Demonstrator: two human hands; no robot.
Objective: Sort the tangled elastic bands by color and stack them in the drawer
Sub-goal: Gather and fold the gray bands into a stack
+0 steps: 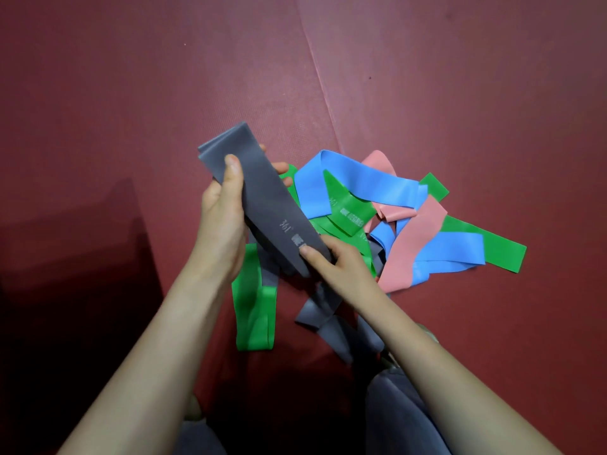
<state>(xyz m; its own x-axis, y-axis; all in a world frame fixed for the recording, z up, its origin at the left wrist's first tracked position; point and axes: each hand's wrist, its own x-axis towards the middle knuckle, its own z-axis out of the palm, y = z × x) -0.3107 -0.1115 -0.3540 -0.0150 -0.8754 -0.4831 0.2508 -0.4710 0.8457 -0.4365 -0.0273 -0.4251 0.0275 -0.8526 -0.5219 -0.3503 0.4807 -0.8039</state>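
- Two hands working one grey elastic band (pixel 262 198), lifted clear of the red floor mat (pixel 131 93) and running diagonally from upper left to lower right.
- Starting at far left: nothing but a dark shadowed patch on the mat; no drawer showing anywhere, so judging the stacking step as not yet begun.
- Left hand (pixel 223 218) cupping the band's upper half, thumb pressing flat on its face, fingertips (pixel 282 167) curling round the far edge.
- Lying below, a green band (pixel 253 310) looped on the mat, partly under the grey one.
- Right hand (pixel 335 261) pinching the band's lower end between thumb and fingers, beside the pale printed lettering.
- Trailing under the right forearm, more grey band material (pixel 325 320), seemingly unsorted; whether one band or several, impossible to tell.
- Sitting further right, the tangle: a blue band (pixel 345 178) draped over a green printed band (pixel 348 208), a pink band (pixel 414 244) threading through, and another green band (pixel 492 247) poking out at the far right end.
- Judging progress as early: one grey band being flattened or folded, no colour piles visible, most bands waiting to be separated.
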